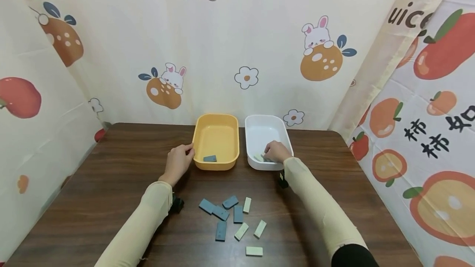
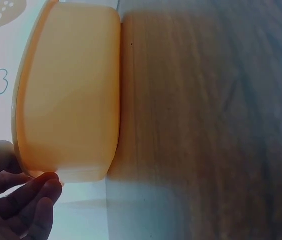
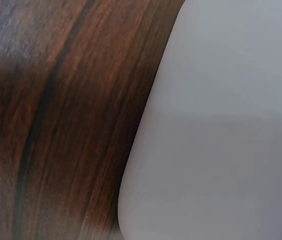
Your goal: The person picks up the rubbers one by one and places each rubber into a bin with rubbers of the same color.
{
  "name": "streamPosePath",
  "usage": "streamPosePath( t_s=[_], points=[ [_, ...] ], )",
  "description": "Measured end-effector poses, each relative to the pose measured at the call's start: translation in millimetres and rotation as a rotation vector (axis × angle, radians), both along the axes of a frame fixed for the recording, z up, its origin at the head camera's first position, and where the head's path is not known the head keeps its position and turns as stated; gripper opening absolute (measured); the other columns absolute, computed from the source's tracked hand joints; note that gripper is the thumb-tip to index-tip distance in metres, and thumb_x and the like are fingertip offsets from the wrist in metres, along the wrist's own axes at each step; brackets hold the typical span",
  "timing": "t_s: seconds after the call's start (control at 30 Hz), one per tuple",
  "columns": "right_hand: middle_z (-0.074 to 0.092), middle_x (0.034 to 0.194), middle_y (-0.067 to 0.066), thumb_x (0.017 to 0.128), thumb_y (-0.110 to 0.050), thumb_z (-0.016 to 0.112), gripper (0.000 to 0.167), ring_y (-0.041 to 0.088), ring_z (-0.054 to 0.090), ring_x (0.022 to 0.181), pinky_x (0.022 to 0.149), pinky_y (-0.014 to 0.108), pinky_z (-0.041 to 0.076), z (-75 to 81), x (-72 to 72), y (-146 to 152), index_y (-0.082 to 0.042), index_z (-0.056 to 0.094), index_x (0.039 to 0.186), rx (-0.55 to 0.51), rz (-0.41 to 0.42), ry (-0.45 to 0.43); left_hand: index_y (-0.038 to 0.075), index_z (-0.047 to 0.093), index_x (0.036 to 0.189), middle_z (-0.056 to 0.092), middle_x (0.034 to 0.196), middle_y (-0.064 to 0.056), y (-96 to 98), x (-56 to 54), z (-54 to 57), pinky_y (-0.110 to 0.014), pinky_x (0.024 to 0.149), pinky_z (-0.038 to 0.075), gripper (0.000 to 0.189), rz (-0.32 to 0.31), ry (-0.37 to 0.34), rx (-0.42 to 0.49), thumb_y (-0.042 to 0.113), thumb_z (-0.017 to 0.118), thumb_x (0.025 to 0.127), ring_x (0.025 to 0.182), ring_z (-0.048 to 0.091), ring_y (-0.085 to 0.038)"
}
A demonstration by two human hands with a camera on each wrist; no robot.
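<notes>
In: one blue block (image 1: 210, 158), yellow tray (image 1: 216, 135); pale block (image 1: 258, 158), white tray (image 1: 263, 129) | Out: five blues (image 1: 238, 214), four greens (image 1: 254, 251) on table (image 1: 111, 201) | Left hand (image 1: 177, 163) pinches yellow rim | Right hand (image 1: 277, 151) inside white, grip can't be told

Your brown wood-grain table (image 1: 111, 184) carries a yellow tray (image 1: 217, 135) beside a white tray (image 1: 264, 129); nearer you lie five blue-grey blocks (image 1: 220, 231) and four pale-green blocks (image 1: 254, 251).
</notes>
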State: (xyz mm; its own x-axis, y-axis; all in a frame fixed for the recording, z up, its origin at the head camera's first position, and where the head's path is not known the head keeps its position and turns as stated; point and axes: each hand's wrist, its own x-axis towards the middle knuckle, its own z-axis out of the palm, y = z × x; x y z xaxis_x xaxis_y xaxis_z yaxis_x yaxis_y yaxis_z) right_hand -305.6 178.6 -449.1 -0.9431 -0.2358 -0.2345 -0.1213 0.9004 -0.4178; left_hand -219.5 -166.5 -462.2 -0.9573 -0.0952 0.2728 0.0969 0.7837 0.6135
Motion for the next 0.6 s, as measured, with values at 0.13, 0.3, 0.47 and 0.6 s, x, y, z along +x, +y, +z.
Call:
streamPosePath(
  t_s=[0.13,0.3,0.47,0.6],
  points=[
    [0.071,0.100,0.011,0.088,-0.020,0.065,0.022,0.023,0.059,0.087,0.083,0.037,0.047,4.6,0.8,-4.2,-0.002,0.072,0.099,-0.002,-0.003,0.027,0.001,0.065,0.125,0.070,0.110,-0.022,-2.5,0.5,0.7,-0.027,0.052,0.037,0.035,0.003,-0.014,0.001,0.016,0.057,0.095,0.053,0.043,-0.018],
    [0.070,0.099,0.013,0.092,-0.022,0.062,0.022,0.025,0.061,0.088,0.082,0.039,0.048,9.5,4.5,-7.0,-0.003,0.072,0.098,-0.047,0.022,0.096,0.002,0.065,0.125,0.071,0.109,-0.022,-3.9,0.8,0.8,-0.027,0.053,0.037,0.035,0.009,-0.016,-0.005,0.016,0.056,0.095,0.053,0.043,-0.019],
    [0.071,0.098,0.013,0.093,-0.022,0.060,0.023,0.024,0.062,0.088,0.081,0.039,0.049,12.9,7.8,-5.5,-0.004,0.072,0.099,-0.079,0.046,0.142,0.001,0.064,0.126,0.070,0.111,-0.022,-2.0,0.5,3.5,-0.027,0.052,0.037,0.035,0.005,-0.017,-0.003,0.016,0.057,0.095,0.053,0.043,-0.019],
    [0.070,0.099,0.014,0.094,-0.023,0.059,0.025,0.025,0.062,0.089,0.080,0.040,0.050,16.0,10.9,-1.3,-0.004,0.071,0.106,-0.111,0.046,0.161,0.001,0.064,0.126,0.070,0.112,-0.022,-0.6,1.5,5.0,-0.027,0.052,0.036,0.035,0.003,-0.039,0.006,0.016,0.057,0.095,0.052,0.042,-0.019]
  ],
)
